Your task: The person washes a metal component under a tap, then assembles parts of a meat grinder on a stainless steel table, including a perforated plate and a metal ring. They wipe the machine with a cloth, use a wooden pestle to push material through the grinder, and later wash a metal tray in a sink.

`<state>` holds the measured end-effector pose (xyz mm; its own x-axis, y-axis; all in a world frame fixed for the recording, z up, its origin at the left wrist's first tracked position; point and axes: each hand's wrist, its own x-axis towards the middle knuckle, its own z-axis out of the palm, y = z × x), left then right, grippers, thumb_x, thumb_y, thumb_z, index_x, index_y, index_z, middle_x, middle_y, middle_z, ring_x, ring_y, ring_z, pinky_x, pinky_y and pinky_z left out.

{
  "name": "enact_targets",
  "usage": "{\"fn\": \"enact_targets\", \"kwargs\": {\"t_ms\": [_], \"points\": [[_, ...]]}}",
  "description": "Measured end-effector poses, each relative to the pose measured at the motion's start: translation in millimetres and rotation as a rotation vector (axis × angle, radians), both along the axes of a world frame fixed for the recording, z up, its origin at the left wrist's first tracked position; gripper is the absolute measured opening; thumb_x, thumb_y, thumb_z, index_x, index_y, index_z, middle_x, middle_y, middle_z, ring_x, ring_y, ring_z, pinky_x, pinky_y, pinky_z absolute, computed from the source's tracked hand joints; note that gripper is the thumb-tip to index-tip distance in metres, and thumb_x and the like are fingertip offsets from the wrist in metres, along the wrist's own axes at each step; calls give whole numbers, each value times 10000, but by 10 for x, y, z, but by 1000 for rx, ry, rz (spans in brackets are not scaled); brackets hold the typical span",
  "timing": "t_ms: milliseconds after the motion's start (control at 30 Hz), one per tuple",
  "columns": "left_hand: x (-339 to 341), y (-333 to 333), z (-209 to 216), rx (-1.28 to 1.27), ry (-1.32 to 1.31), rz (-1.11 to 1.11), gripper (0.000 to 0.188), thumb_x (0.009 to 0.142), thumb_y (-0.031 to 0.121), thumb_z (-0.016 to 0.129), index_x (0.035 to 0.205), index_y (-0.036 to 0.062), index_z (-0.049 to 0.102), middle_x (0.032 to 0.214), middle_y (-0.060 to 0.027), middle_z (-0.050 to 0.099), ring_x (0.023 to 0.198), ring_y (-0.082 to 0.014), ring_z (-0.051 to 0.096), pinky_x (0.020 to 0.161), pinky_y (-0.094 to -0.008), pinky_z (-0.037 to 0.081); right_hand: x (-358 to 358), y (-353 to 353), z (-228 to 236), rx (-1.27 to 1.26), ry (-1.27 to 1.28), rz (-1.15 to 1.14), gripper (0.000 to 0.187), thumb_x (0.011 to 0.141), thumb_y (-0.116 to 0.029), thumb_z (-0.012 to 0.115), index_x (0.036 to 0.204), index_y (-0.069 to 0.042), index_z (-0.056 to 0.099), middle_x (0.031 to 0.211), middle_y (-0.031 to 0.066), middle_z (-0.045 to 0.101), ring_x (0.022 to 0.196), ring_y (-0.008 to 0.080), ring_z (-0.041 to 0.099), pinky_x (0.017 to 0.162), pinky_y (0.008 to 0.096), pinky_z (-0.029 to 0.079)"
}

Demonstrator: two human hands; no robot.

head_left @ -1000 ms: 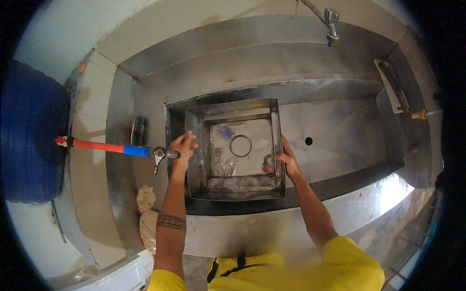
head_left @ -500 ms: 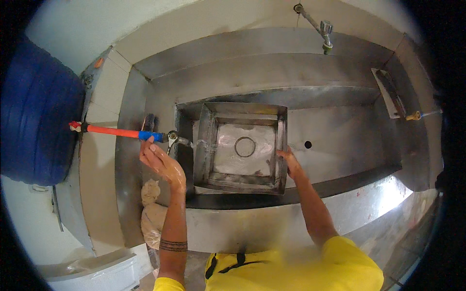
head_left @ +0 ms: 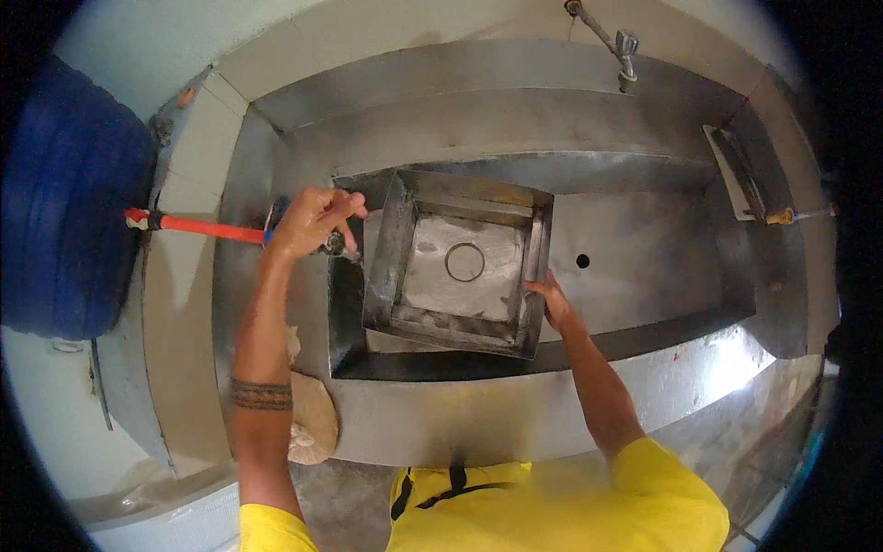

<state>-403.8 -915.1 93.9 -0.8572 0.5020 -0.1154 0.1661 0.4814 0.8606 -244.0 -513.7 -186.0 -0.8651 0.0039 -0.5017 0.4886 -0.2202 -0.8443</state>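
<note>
A square metal pan (head_left: 467,342) with raised walls and a ring mark in its floor sits slightly turned inside the steel sink (head_left: 662,267). My right hand (head_left: 552,299) grips the pan's right wall, thumb over the rim. At the left, my left hand (head_left: 308,221) is held over the tap (head_left: 334,243) at the end of a red pipe (head_left: 212,232). Its fingers are apart and hold nothing I can see. The hand hides most of the tap and its blue joint.
Behind the sink, a second tap (head_left: 627,55) juts from the wall. A blue barrel (head_left: 78,202) stands at far left. A flat panel (head_left: 731,175) leans at the sink's right end. By my left forearm lies a beige cloth bundle (head_left: 313,423). The sink floor has a drain hole (head_left: 583,261).
My left hand has moved up from below the tap to over it. The pan has turned a little clockwise in my right hand. Water seen earlier at the tap no longer shows.
</note>
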Motion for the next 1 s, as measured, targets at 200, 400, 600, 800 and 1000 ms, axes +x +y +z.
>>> {"fn": "enact_targets", "kwargs": {"t_ms": [200, 400, 600, 800, 1000], "points": [[1125, -153, -1122, 336, 671, 1029, 285, 987, 233, 642, 1116, -21, 633, 950, -93, 655, 856, -162, 646, 750, -297, 560, 2, 11, 51, -71, -120, -35, 735, 908, -434, 678, 1447, -14, 407, 1344, 137, 560, 1250, 259, 516, 1071, 431, 377], [858, -459, -2307, -64, -295, 496, 544, 928, 438, 679, 1263, 14, 610, 1210, -88, 631, 1099, -214, 592, 988, -380, 461, -66, 44, 31, -524, -90, -157, 607, 910, -460, 648, 1315, -20, 542, 1207, 130, 646, 1124, 288, 605, 1023, 427, 438], [692, -262, -2599, 273, -633, 401, 580, 949, 351, 585, 1420, 16, 529, 1451, -144, 534, 1324, -274, 506, 1143, -407, 343, -119, -29, 278, -140, 10, -256, 411, 873, -312, 613, 1163, -21, 610, 1048, 120, 660, 953, 271, 644, 879, 412, 516], [914, 154, -2874, 876, -1184, 523, 539, 975, 390, 517, 1372, 29, 575, 1426, -122, 552, 1266, -292, 555, 1096, -445, 417, -407, 176, 1468, 331, -83, -188, 524, 818, -486, 658, 1044, -14, 634, 916, 89, 651, 786, 195, 627, 678, 351, 502], [1321, 1079, -2595, 1155, -1208, 525, 572, 1003, 436, 527, 1397, 22, 527, 1317, -115, 626, 1173, -275, 610, 1040, -427, 468, -518, -1, 3094, 973, 3, -69, 740, 767, -567, 695, 1073, 101, 608, 980, 187, 623, 905, 277, 589, 810, 381, 466]]}}
